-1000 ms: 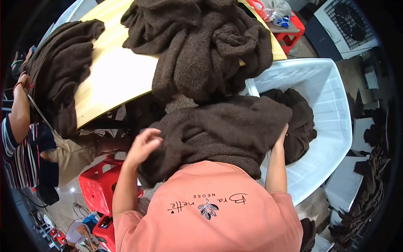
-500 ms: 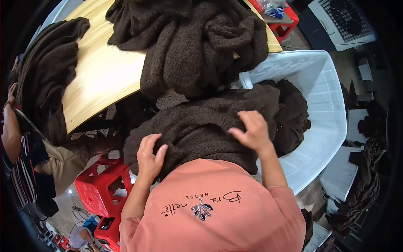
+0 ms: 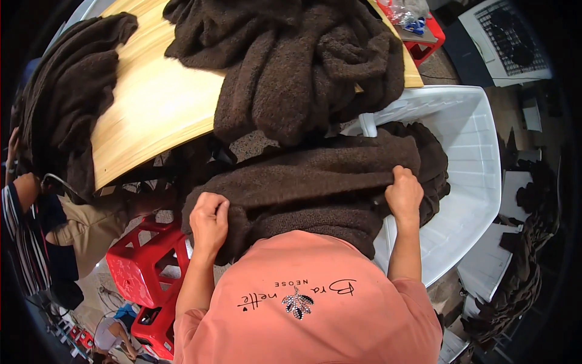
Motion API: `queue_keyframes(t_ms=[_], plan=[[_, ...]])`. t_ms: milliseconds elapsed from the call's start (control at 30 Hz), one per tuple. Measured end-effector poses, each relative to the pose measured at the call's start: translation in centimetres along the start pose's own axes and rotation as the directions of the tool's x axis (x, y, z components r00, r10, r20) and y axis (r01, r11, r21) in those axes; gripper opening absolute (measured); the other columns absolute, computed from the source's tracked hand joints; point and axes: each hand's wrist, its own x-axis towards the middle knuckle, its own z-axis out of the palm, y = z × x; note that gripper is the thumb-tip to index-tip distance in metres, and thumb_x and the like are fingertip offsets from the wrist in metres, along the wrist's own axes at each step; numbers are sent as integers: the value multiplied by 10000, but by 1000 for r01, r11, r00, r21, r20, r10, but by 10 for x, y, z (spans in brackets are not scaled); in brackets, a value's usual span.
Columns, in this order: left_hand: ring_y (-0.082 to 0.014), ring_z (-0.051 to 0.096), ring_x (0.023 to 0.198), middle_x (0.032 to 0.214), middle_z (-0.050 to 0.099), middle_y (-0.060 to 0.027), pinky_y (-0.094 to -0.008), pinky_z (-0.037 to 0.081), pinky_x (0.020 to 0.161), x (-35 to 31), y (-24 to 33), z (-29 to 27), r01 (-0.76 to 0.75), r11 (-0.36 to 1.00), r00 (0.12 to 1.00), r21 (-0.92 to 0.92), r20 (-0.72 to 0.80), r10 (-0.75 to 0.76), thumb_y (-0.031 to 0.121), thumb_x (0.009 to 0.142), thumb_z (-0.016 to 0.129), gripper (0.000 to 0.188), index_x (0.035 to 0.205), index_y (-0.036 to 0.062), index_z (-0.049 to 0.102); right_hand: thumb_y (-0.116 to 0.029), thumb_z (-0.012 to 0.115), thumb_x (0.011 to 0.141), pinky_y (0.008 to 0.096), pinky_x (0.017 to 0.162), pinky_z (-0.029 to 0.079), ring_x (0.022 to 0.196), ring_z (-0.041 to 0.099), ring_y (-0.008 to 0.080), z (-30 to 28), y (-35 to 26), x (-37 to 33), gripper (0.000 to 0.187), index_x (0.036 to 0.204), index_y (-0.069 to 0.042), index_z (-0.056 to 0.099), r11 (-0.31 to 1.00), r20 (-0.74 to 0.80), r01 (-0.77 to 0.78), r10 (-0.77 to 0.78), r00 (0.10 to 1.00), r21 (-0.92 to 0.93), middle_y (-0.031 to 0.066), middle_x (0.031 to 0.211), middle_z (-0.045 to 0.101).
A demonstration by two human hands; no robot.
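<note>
A dark brown knit garment (image 3: 309, 170) lies across my lap, a fold of it pulled straight between my hands. My left hand (image 3: 208, 223) is closed on its left side, with thumb and fingers pinching the knit. On the right, my right hand (image 3: 404, 193) grips the other end of the fold in a closed fist. The garment's shape is lost in its folds, so its exact type cannot be made out. To the right it meets more brown knit (image 3: 431, 164) lying in a white plastic bin (image 3: 470, 182).
A pale wooden table (image 3: 157, 103) stands ahead, bearing a big heap of brown knit (image 3: 285, 67) and another pile (image 3: 66, 97) at left. Red plastic stools (image 3: 142, 261) stand at lower left. Beside the table's left end is a person in a striped top (image 3: 24, 224).
Both hands went from open and resting on the garment to closed on it. My right hand moved outward to the right, and the fold between my hands is now stretched straight.
</note>
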Motion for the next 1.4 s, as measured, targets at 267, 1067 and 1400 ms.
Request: queue_keyframes(t_ms=[267,1067,1400], plan=[[-321,613,685,706,617,-184,-376,464,630,-15,-3,15,228,961,897,154,351,-269,312,744,642,350,878,-5,579,59,465,609,401,886,382,1025,518,302,-10,-4,12,445,1035,-36,553,979,-576,194,-120,809,68,103,1037,573],[-84,527,659,765,610,-42,-217,435,613,-41,-23,10,515,845,840,-144,278,-465,-7,677,580,370,1045,-14,542,-33,620,671,341,570,462,665,570,283,-36,-94,-23,207,876,-46,590,153,-6,666,-973,230,730,83,736,581],[-139,601,787,887,641,-91,-263,490,718,-51,-1,-1,449,80,828,-890,381,-411,-45,743,607,182,925,-43,604,-59,595,772,278,653,467,697,604,180,32,-151,-27,137,893,6,605,103,85,70,-973,217,992,111,787,636]])
